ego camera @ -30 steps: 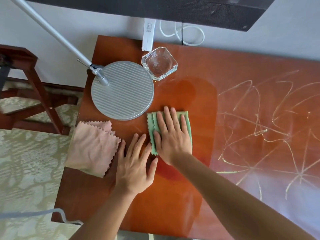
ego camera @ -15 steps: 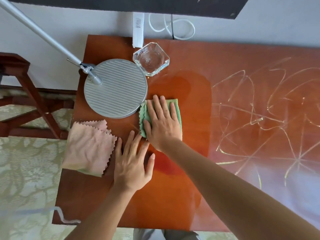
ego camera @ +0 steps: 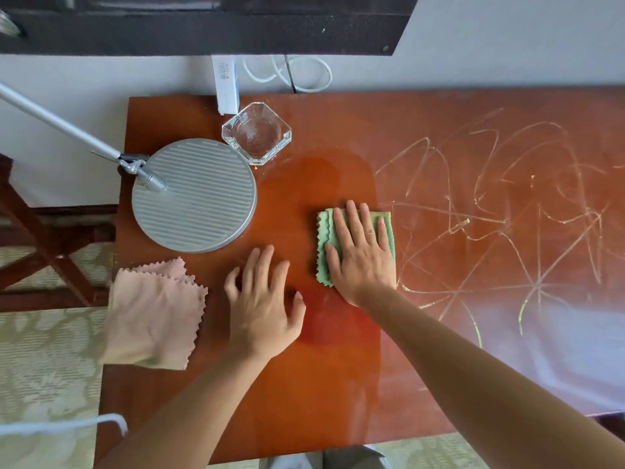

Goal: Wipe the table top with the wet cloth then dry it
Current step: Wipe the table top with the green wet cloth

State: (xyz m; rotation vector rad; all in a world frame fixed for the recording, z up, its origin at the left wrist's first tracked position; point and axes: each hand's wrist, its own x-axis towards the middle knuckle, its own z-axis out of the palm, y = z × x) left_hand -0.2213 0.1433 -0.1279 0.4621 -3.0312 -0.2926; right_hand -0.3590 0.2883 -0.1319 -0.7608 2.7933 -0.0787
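Note:
My right hand (ego camera: 360, 255) presses flat with straight fingers on a folded green cloth (ego camera: 324, 228) in the middle of the reddish wooden table top (ego camera: 304, 394). To its left, my left hand (ego camera: 262, 306) rests open on the wood, fingers spread. A folded pink cloth (ego camera: 154, 316) lies at the table's left edge, partly overhanging it. The wood around the green cloth looks darker and glossy. Pale scribbled marks (ego camera: 500, 214) cover the right half of the table.
A round ribbed metal lamp base (ego camera: 196, 198) with a slanted pole (ego camera: 57, 126) stands at the back left. Behind it sit a clear glass ashtray (ego camera: 257, 133) and a white box (ego camera: 226, 86) by the wall. A wooden chair frame (ego camera: 44, 238) is off the left side.
My right hand slid the green cloth away from the lamp base toward the right, near the edge of the scribbled area. My left hand stayed on the table.

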